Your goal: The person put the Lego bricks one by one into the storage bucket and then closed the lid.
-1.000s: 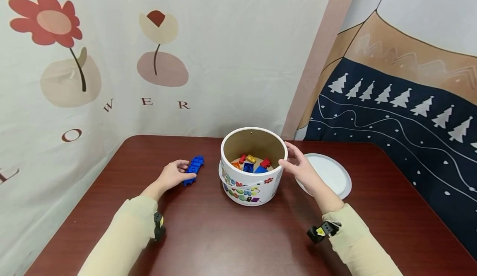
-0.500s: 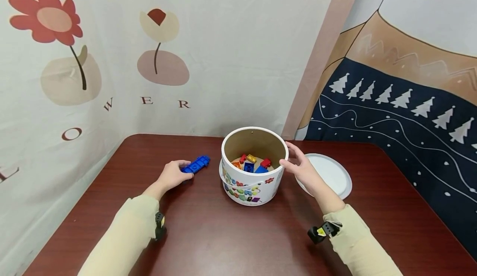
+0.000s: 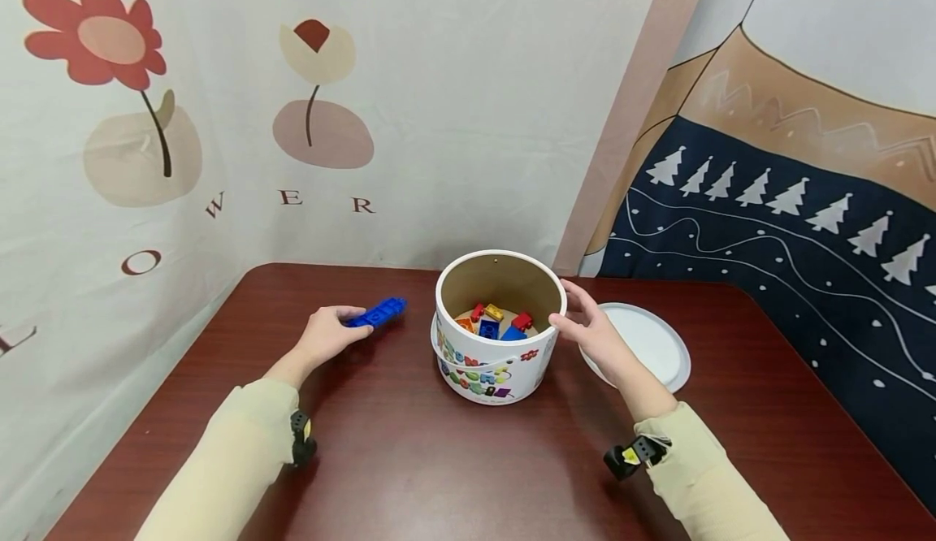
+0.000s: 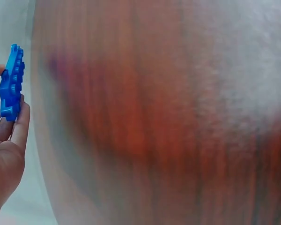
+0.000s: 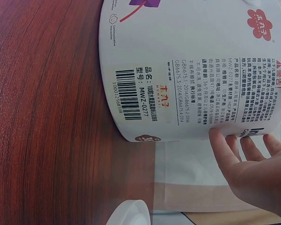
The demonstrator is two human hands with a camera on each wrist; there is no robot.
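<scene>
A long blue building block (image 3: 378, 313), with studs and small projecting ends, is pinched between the thumb and fingers of my left hand (image 3: 329, 334). It is held above the left side of the table, and the left wrist view shows the studded block (image 4: 11, 86) edge-on. My right hand (image 3: 591, 330) holds the right side of a round white bucket (image 3: 490, 374), thumb at the rim and fingers against the outer wall. The bucket stands upright without its cover. Several red, yellow, orange and blue blocks (image 3: 493, 313) lie inside it.
The dark red-brown table (image 3: 439, 468) ends at a cloth-covered wall (image 3: 468, 119) printed with flowers. A round white lid (image 3: 651, 342) lies flat to the right of the bucket, partly behind my right hand. A thin white handle (image 3: 468, 364) hangs down the bucket's front.
My left hand has turned the blue block from nearly upright toward the right and drawn it slightly back and left, lifted above the table. The right hand and bucket have stayed put.
</scene>
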